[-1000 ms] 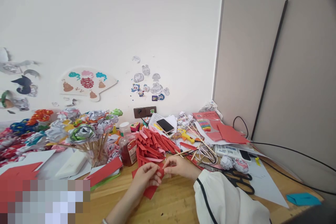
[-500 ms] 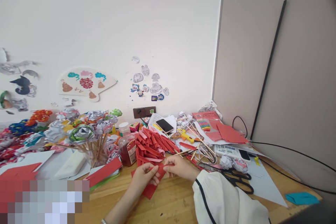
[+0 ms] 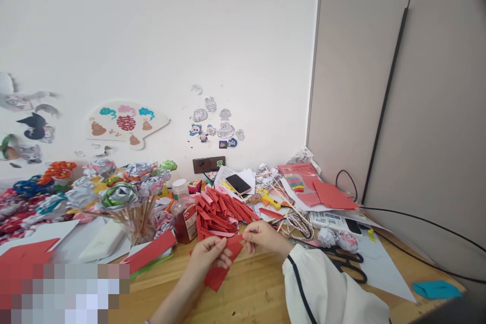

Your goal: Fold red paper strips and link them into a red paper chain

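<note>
Between my two hands is a piece of red paper point(image 3: 217, 277), held slanting just above the wooden table. My left hand point(image 3: 212, 257) pinches its upper edge between thumb and fingers, and the lower part hangs below the fingers. At the paper's upper right corner, the fingertips of my right hand point(image 3: 266, 238) are closed on it. Right behind the hands lies a heap of folded red paper strips point(image 3: 224, 211). Whether the held paper has a crease cannot be made out.
Left of the strips stand a jar of red liquid point(image 3: 184, 215) and a cup of sticks with paper flowers point(image 3: 119, 195). To the right lie black-handled scissors point(image 3: 347, 263), a bead string point(image 3: 298, 225), a yellow glue gun point(image 3: 269, 198) and a phone point(image 3: 238, 184). Red sheets point(image 3: 334, 195) lie farther back.
My right hand has shifted slightly to the right, drawing the paper's upper corner out so more of the red surface shows. My left hand stays in nearly the same place.
</note>
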`<state>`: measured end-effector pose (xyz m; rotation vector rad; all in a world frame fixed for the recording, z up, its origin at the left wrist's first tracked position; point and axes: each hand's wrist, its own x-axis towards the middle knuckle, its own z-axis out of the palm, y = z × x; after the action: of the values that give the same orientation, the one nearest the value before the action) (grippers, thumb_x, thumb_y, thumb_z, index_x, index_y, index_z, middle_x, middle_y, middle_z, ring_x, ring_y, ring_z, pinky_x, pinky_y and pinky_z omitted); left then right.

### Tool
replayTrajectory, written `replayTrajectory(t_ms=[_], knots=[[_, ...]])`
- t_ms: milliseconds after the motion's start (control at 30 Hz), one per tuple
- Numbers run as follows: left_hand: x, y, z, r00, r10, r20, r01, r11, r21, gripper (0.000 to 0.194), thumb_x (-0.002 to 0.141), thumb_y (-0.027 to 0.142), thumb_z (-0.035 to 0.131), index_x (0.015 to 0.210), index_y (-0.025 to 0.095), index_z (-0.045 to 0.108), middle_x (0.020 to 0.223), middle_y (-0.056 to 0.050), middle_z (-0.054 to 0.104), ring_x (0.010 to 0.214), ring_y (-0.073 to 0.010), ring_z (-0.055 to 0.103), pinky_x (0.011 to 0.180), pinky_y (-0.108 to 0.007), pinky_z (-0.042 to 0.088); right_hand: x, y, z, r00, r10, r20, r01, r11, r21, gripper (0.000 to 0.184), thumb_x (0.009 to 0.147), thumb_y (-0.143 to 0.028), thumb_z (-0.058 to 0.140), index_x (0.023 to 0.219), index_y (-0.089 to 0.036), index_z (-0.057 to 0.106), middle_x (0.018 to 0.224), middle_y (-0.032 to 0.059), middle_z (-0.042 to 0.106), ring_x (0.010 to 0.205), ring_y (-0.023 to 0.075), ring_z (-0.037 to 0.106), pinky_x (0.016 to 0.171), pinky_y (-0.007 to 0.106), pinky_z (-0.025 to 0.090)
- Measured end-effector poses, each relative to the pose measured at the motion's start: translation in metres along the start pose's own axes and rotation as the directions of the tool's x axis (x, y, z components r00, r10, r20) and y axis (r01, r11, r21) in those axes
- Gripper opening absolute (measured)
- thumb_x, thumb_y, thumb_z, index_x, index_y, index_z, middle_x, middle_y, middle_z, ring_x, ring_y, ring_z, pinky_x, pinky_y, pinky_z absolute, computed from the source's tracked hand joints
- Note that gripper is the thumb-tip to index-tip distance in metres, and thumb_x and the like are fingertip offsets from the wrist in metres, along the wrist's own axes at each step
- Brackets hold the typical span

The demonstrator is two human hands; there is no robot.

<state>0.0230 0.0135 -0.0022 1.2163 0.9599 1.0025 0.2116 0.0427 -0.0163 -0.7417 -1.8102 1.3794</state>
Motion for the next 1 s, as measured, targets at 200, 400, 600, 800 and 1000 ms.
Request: replayTrajectory(t_ms=[200, 400, 600, 800, 1000], knots=[[0.002, -0.003, -0.006, 0.997, 0.063, 0.039, -0.065, 0.997, 0.051, 0.038, 0.058, 0.05, 0.06, 0.053, 0.014, 0.047, 0.038, 0.001, 0.057, 0.031, -0.0107, 0.05, 0.037, -0.02, 0.038, 0.002, 0.005, -0.004, 0.999, 0.011, -0.048, -0.01, 1.0, 0.004, 0.032, 0.068, -0.044, 0.056, 0.065, -0.013, 0.05, 0.048, -0.0031, 0.053, 0.041, 0.0069, 0.048, 0.043, 0.018, 0.038], [0.004, -0.003, -0.012, 0.993, 0.091, 0.079, -0.102, 0.984, 0.147, 0.039, 0.063, 0.051, 0.054, 0.054, 0.013, 0.052, 0.04, 0.001, 0.055, 0.033, -0.0093, 0.046, 0.038, -0.02, 0.035, 0.003, 0.011, -0.008, 1.0, -0.013, -0.022, 0.014, 0.999, 0.036, 0.033, 0.073, -0.046, 0.05, 0.067, -0.013, 0.05, 0.051, -0.0016, 0.054, 0.043, 0.0071, 0.049, 0.045, 0.018, 0.039], [0.003, 0.003, -0.015, 0.958, 0.286, -0.027, -0.235, 0.833, 0.5, 0.029, 0.064, 0.042, 0.054, 0.063, 0.013, 0.059, 0.059, -0.001, 0.06, 0.056, -0.0129, 0.052, 0.053, -0.021, 0.039, 0.001, 0.011, -0.011, 0.999, -0.021, -0.034, 0.021, 1.0, 0.001, 0.032, 0.072, -0.044, 0.051, 0.066, -0.013, 0.049, 0.05, -0.0024, 0.053, 0.042, 0.0072, 0.049, 0.043, 0.018, 0.039], [0.008, -0.001, -0.019, 0.957, 0.291, -0.017, -0.224, 0.773, 0.593, 0.026, 0.066, 0.04, 0.049, 0.059, 0.015, 0.051, 0.053, 0.001, 0.054, 0.048, -0.0124, 0.049, 0.05, -0.023, 0.038, 0.002, 0.012, -0.01, 1.0, -0.02, -0.021, 0.019, 0.999, -0.047, 0.032, 0.073, -0.044, 0.049, 0.067, -0.013, 0.05, 0.05, -0.0022, 0.053, 0.042, 0.0072, 0.049, 0.043, 0.018, 0.039], [0.009, -0.002, -0.017, 0.976, 0.216, -0.015, -0.156, 0.75, 0.643, 0.023, 0.064, 0.038, 0.046, 0.054, 0.017, 0.046, 0.044, 0.004, 0.048, 0.042, -0.0123, 0.047, 0.045, -0.022, 0.035, 0.002, 0.013, -0.011, 0.999, -0.003, -0.033, -0.001, 0.992, -0.123, 0.033, 0.074, -0.045, 0.049, 0.064, -0.013, 0.05, 0.05, -0.0023, 0.053, 0.043, 0.0073, 0.049, 0.045, 0.018, 0.039]])
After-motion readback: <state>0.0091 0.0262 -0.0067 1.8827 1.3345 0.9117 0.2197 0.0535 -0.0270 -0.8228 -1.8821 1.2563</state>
